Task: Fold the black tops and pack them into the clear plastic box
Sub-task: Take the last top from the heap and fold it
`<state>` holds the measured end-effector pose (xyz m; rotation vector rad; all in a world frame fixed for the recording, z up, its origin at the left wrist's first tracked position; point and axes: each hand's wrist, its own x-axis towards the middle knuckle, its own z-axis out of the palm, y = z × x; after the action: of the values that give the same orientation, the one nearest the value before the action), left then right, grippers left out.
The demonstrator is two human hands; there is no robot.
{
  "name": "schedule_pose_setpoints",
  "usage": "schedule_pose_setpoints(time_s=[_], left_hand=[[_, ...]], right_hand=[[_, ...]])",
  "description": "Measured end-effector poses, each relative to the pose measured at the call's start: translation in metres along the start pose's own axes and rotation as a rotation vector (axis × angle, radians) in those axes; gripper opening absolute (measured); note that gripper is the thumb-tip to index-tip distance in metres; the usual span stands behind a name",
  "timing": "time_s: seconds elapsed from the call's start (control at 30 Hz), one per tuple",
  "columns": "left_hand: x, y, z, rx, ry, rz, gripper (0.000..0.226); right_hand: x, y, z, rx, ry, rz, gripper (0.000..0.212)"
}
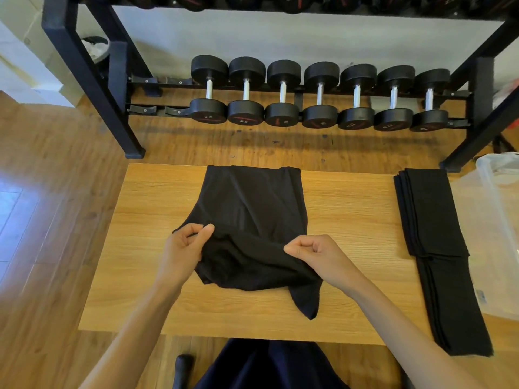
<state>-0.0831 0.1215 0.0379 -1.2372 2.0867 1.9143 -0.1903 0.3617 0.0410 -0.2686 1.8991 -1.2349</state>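
Between the left hand and right hand, a pinched black top
An uneven pull could skew the fold

Bright, even daylight; bluish glare on the floor at left; wide-angle bending at edges; sharp focus

My view cuts the clear box off at the right edge, so I cannot see its far wall or contents. The top row of dumbbells is cropped by the upper edge. Numbers on the lower dumbbells are too small to read. The top hides both hands' fingertips.
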Motion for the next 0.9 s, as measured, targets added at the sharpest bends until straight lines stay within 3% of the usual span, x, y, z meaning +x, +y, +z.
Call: schedule_pose_setpoints(time_s=[0.27,0.37,0.47,0.57,0.63,0.73,0.9], left_hand=[[-0.014,0.008,0.059,0.058,-0.229,0.094,0.011],[-0.017,0.01,0.065,0.086,-0.27,0.12,0.026],[-0.016,0.009,0.069,0.165,-0.235,0.149,0.029],[-0.007,0.012,0.064,0.162,-0.164,0.159,0.021],[-0.001,0.018,0.058,0.114,-0.132,0.141,0.022],[0.009,0.025,0.044,0.045,-0.071,0.102,0.028],[0.023,0.024,0.018,-0.035,0.025,0.048,0.034]], right_hand=[[0.018,-0.013,0.008,-0.021,-0.024,-0.079,0.021],[0.021,-0.017,0.008,-0.018,-0.021,-0.089,0.021],[0.022,-0.017,0.006,-0.017,-0.052,-0.082,0.027],[0.023,-0.012,-0.002,0.03,-0.049,-0.061,0.009],[0.023,-0.004,-0.01,0.048,-0.042,-0.035,0.028],[0.022,0.009,-0.021,-0.005,-0.008,0.005,0.038],[0.015,0.022,-0.036,0.051,0.047,0.035,0.011]])
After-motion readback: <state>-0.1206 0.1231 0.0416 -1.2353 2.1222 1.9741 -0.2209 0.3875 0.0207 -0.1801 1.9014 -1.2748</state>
